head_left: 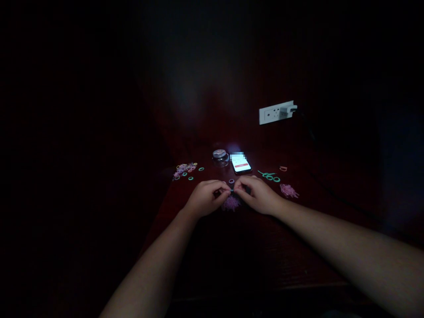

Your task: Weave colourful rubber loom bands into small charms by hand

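Observation:
Fingertips of my left hand (208, 197) and my right hand (260, 194) are pinched close together over the table. A small teal hair tie (232, 190) shows between them, gripped from both sides; most of it is hidden by the fingers. Just below the fingertips lies a pile of purple-pink bands (231, 203). One purple hair tie (231, 181) rests on the table right behind the hands.
A lit phone (241, 164) lies beyond the hands, beside a clear lidded jar (220, 157). Mixed hair ties (185, 170) are heaped at left. Green ties (270, 176), an orange one (283, 168) and a pink pile (289, 191) lie right. A wall socket (271, 114) holds a plug.

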Action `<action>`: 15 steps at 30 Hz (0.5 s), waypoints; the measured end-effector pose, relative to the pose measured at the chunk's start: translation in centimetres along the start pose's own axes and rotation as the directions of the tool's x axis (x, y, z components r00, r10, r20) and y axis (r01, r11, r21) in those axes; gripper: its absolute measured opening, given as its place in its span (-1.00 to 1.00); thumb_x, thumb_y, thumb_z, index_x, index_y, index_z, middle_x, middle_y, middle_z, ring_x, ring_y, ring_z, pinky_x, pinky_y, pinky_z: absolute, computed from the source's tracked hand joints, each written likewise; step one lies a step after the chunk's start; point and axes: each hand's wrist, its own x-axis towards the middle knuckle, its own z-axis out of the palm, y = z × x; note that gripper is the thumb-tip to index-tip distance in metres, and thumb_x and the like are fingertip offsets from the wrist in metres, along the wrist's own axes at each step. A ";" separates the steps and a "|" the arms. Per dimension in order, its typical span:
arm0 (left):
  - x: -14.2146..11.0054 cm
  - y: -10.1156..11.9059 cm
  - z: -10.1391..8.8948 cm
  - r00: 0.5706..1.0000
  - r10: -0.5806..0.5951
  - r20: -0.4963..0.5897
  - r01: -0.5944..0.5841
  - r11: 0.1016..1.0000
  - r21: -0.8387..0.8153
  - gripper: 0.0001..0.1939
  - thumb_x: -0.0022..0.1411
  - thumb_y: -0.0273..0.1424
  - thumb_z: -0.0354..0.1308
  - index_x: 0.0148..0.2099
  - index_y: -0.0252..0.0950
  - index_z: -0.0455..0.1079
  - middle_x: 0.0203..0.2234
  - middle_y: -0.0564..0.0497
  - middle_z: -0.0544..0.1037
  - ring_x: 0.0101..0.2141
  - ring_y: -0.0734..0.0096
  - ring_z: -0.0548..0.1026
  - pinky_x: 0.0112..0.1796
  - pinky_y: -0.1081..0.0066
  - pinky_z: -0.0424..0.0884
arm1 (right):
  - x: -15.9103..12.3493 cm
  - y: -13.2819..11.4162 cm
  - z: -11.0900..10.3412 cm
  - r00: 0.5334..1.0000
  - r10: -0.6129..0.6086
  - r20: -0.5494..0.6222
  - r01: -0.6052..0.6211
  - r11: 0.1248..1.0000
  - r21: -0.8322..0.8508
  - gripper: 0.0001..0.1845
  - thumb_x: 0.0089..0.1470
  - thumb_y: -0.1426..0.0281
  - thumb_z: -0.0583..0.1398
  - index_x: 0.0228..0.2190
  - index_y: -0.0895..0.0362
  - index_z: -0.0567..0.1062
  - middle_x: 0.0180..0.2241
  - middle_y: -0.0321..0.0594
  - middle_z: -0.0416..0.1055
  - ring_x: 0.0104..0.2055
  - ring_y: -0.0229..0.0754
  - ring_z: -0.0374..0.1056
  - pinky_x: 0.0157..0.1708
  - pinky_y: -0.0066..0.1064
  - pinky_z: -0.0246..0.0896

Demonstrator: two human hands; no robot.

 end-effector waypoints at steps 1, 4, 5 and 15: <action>0.0 0.0 0.0 1.000 0.001 -0.002 -0.001 1.000 0.000 -0.90 0.24 -0.43 0.15 -0.24 -0.25 0.49 -0.37 0.02 0.59 -0.39 0.45 0.51 -0.33 0.45 0.39 | 0.0 0.0 0.0 1.000 0.001 0.000 -0.001 1.000 -0.001 -0.88 0.14 0.44 0.14 -0.44 0.15 0.43 -0.50 -0.29 0.38 -0.44 -0.27 0.26 -0.37 -0.43 0.13; 0.0 -0.1 0.1 1.000 0.001 -0.008 -0.001 1.000 -0.004 -0.91 0.21 -0.45 0.17 -0.24 -0.25 0.49 -0.36 0.02 0.59 -0.38 0.45 0.51 -0.33 0.45 0.40 | 0.0 -0.1 -0.1 1.000 0.003 -0.001 -0.003 1.000 -0.004 -0.88 0.14 0.44 0.15 -0.43 0.15 0.43 -0.49 -0.28 0.39 -0.43 -0.26 0.27 -0.38 -0.43 0.14; -0.1 -0.2 0.1 1.000 0.000 -0.008 0.000 1.000 -0.005 -0.91 0.20 -0.45 0.17 -0.24 -0.25 0.49 -0.36 0.02 0.59 -0.38 0.45 0.52 -0.33 0.45 0.40 | 0.0 -0.2 -0.1 1.000 0.005 -0.001 -0.005 1.000 -0.003 -0.89 0.14 0.44 0.15 -0.43 0.15 0.43 -0.49 -0.28 0.39 -0.43 -0.26 0.28 -0.38 -0.43 0.14; 0.0 -0.2 0.1 1.000 -0.008 -0.008 0.007 1.000 -0.028 -0.90 0.21 -0.42 0.17 -0.23 -0.26 0.50 -0.37 0.00 0.60 -0.40 0.44 0.52 -0.35 0.45 0.42 | -0.2 -0.2 -0.1 1.000 0.011 -0.007 -0.010 0.998 0.067 -0.93 0.09 0.45 0.18 -0.31 0.13 0.40 -0.48 -0.31 0.36 -0.45 -0.28 0.26 -0.46 -0.46 0.13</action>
